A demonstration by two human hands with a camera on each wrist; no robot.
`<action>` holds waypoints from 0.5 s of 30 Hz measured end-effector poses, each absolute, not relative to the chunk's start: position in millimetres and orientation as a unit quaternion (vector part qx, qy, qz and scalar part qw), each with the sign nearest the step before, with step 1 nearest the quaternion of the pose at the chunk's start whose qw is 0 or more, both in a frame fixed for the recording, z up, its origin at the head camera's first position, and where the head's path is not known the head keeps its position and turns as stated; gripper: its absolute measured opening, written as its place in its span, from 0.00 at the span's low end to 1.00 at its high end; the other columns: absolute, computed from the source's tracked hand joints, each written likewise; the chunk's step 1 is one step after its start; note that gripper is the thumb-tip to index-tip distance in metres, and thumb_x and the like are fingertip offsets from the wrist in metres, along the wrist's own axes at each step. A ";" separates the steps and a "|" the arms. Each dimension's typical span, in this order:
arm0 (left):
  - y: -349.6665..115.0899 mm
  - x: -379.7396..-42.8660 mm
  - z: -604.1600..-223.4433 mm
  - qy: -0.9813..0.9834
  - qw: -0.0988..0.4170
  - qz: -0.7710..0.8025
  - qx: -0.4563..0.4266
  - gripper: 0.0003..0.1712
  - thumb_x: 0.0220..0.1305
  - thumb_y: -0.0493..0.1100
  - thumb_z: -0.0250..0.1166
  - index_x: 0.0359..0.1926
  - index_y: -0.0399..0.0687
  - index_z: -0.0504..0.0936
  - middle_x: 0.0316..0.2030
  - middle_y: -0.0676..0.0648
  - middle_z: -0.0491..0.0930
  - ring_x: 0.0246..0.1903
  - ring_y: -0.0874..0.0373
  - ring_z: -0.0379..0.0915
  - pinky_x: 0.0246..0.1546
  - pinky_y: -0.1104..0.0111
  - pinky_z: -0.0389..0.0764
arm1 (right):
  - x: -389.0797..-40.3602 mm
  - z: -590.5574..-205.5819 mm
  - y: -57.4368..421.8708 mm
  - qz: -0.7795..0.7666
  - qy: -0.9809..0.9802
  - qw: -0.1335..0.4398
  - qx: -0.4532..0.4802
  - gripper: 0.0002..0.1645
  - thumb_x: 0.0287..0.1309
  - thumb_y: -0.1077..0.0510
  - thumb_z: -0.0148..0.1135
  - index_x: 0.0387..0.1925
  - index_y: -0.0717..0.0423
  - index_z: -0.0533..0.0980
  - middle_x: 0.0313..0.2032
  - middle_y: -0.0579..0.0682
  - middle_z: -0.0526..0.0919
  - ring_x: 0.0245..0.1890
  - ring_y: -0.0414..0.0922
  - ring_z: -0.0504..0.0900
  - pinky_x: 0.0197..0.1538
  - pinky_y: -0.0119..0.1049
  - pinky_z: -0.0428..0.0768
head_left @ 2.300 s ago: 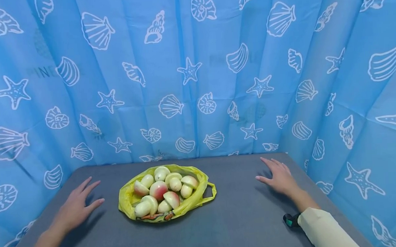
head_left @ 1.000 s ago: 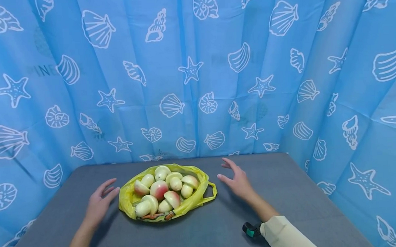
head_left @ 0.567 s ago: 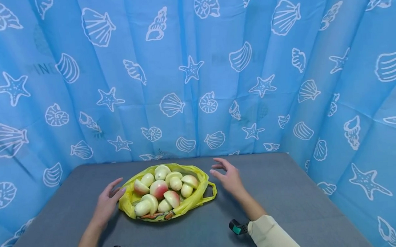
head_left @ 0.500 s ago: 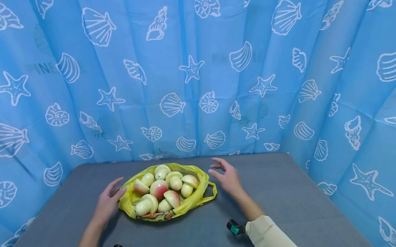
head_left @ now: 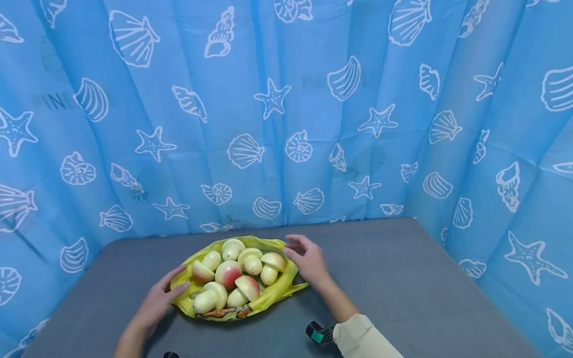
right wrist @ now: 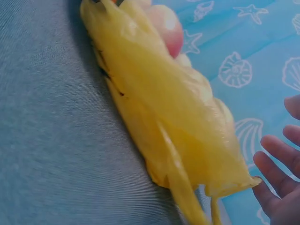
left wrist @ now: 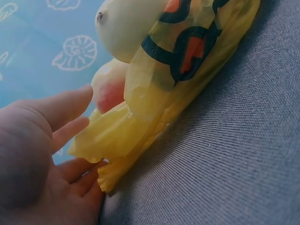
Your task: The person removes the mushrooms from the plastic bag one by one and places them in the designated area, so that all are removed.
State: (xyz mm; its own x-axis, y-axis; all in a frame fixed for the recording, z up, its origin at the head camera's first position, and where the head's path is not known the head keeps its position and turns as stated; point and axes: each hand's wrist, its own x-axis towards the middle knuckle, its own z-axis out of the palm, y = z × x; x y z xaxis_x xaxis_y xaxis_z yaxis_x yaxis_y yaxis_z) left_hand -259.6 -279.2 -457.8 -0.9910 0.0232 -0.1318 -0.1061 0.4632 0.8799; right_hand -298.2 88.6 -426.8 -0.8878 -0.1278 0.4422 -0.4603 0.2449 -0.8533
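A yellow plastic bag (head_left: pixel 272 300) lies with its mouth spread, full of several pale mushroom-shaped pieces (head_left: pixel 206 301), some with a reddish blush (head_left: pixel 229 273). My left hand (head_left: pixel 154 306) is at the bag's left end, thumb and fingers spread on either side of the edge. In the left wrist view, the fingers of the left hand (left wrist: pixel 51 154) meet the bag's gathered corner (left wrist: pixel 110 140) without a plain grip. At the bag's right end is my right hand (head_left: pixel 312 263), fingers loosely bent; the right wrist view has its fingers (right wrist: pixel 276 173) spread, one touching the bag's edge.
A grey cloth-covered table (head_left: pixel 390 291) carries the bag. Behind and on both sides hangs a blue curtain (head_left: pixel 305 162) with white shell and starfish prints. Black devices, such as the one at the right wrist (head_left: pixel 318 332), sit on the wrists.
Both hands have come inward from the sides to the bag's two ends. The bag's right handle loop has folded in as the right hand arrived. The mushroom-shaped pieces have stayed in place.
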 end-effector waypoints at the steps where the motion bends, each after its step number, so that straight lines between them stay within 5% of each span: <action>1: -279.3 -260.1 -458.3 0.854 0.064 0.515 -0.024 0.45 0.68 0.61 0.58 0.75 0.44 0.53 0.73 0.30 0.43 0.71 0.33 0.38 0.66 0.41 0.52 | -301.4 -431.5 87.9 0.580 -0.779 0.142 0.192 0.18 0.64 0.61 0.62 0.54 0.63 0.76 0.44 0.61 0.84 0.45 0.53 0.82 0.51 0.50 0.78; 15: -277.7 -262.7 -459.6 0.871 0.075 0.485 -0.021 0.48 0.67 0.60 0.59 0.75 0.40 0.50 0.72 0.27 0.43 0.70 0.30 0.39 0.66 0.39 0.50 | -302.9 -448.8 81.2 0.466 -0.849 0.056 0.244 0.35 0.62 0.49 0.63 0.67 0.58 0.67 0.63 0.59 0.71 0.64 0.60 0.67 0.62 0.60 0.65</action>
